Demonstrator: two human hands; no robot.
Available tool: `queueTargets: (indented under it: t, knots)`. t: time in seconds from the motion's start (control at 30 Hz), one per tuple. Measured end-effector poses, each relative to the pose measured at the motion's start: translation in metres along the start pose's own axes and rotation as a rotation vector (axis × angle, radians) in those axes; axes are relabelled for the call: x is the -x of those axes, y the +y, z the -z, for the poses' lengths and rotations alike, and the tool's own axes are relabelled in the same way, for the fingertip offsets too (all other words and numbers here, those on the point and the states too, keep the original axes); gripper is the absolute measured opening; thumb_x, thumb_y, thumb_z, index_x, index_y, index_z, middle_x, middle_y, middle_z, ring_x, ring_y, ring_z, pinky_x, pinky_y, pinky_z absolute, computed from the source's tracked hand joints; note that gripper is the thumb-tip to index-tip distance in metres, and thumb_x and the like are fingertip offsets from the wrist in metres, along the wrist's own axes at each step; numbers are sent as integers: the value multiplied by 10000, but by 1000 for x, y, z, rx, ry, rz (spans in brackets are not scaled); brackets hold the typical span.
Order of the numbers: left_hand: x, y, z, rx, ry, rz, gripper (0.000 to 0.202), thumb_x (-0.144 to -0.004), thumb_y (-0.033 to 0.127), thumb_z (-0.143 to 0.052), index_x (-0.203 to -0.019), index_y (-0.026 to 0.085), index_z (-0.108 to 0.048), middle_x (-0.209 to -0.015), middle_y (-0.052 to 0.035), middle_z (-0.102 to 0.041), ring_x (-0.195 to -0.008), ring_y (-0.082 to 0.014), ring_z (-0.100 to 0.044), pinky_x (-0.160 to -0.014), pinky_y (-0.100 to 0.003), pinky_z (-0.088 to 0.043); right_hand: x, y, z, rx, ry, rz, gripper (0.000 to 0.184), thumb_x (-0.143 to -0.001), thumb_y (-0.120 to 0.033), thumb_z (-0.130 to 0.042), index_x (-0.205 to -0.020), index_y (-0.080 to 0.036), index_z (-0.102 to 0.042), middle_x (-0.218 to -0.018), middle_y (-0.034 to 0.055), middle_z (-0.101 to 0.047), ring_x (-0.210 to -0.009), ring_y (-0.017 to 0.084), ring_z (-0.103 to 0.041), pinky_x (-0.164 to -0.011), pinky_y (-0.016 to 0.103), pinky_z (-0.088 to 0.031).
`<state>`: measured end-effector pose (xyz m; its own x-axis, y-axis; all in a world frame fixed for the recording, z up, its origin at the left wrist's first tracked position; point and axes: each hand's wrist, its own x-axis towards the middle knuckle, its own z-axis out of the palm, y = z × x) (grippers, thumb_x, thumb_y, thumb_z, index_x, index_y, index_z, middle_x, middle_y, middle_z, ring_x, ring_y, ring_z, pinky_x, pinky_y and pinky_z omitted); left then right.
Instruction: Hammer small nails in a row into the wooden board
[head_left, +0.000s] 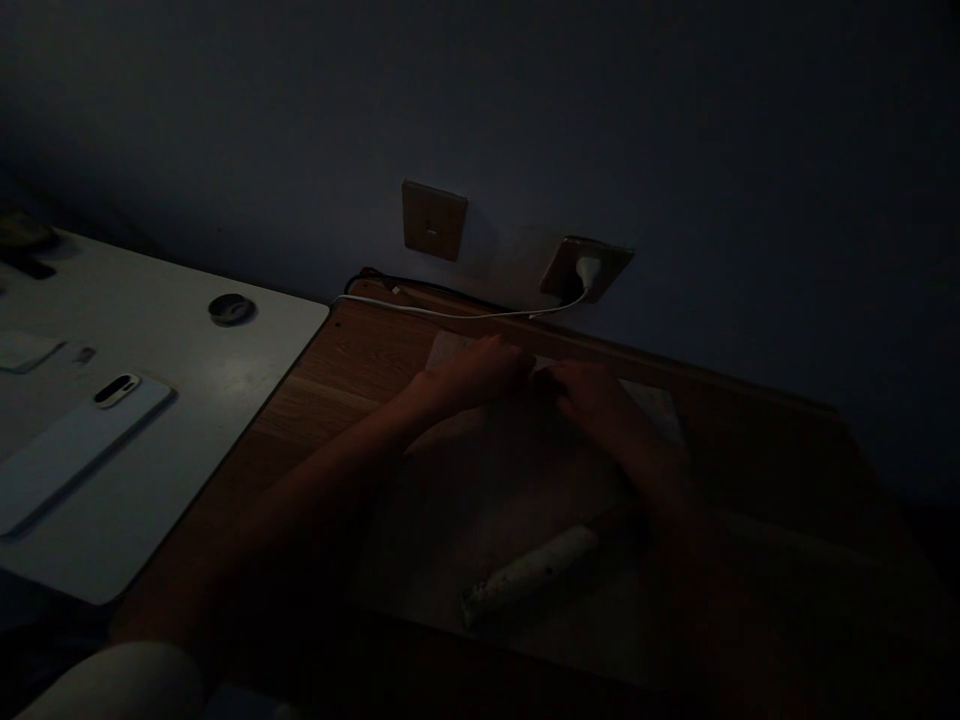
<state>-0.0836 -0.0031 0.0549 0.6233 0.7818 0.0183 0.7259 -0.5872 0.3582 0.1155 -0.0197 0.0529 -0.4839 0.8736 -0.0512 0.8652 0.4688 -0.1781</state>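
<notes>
The scene is very dark. My left hand (476,375) and my right hand (592,395) rest side by side on the far edge of a pale sheet (487,500) spread over a brown wooden table (337,380). Both hands have their fingers pressed down and curled at that edge, nearly touching each other. Whether they pinch the sheet I cannot make out. Nearer me on the sheet lies a pale speckled roll (532,572), apart from both hands.
A white table (187,400) at the left carries a white phone (71,445), a small round object (230,309) and small flat items. On the wall sit a switch plate (433,219) and a socket with a white plug (587,270) and cable.
</notes>
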Motion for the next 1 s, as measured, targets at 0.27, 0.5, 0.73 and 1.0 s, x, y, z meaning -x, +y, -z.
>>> queueTargets:
  t: [0.27, 0.5, 0.73, 1.0]
  knots:
    - [-3, -14, -6, 110, -26, -108, 252, -925, 75, -571, -942, 160, -808, -901, -83, -791, -809, -201, -726, -719, -279, -485, 0, -2, 1, -93, 39, -56, 343, -806, 13, -555, -946, -168, -811, -1018, 131, -823, -1005, 287, -769, -894, 361, -546]
    - [-5, -15, -8, 136, -23, -102, 253, -917, 68, -576, -975, 156, -806, -904, -91, -794, -816, -214, -729, -710, -293, -478, 5, 4, -3, -116, 84, 40, 397, -811, 1, -560, -1061, -166, -819, -1078, 131, -815, -1039, 293, -763, -955, 405, -565]
    - [-7, -14, -7, 134, 22, -43, 180, -876, 82, -625, -877, 150, -792, -830, -77, -766, -766, -202, -689, -705, -291, -465, 23, 19, 3, -221, 263, 22, 249, -959, -185, -598, -1027, -257, -827, -1059, 74, -823, -1011, 285, -774, -948, 446, -586]
    - [-7, -10, -11, 156, 71, -5, 128, -865, 94, -655, -887, 143, -772, -856, -65, -759, -750, -179, -667, -662, -277, -424, 43, 21, 20, -233, 357, -15, 221, -976, -264, -618, -1062, -256, -822, -1094, 73, -823, -1008, 293, -776, -923, 466, -599]
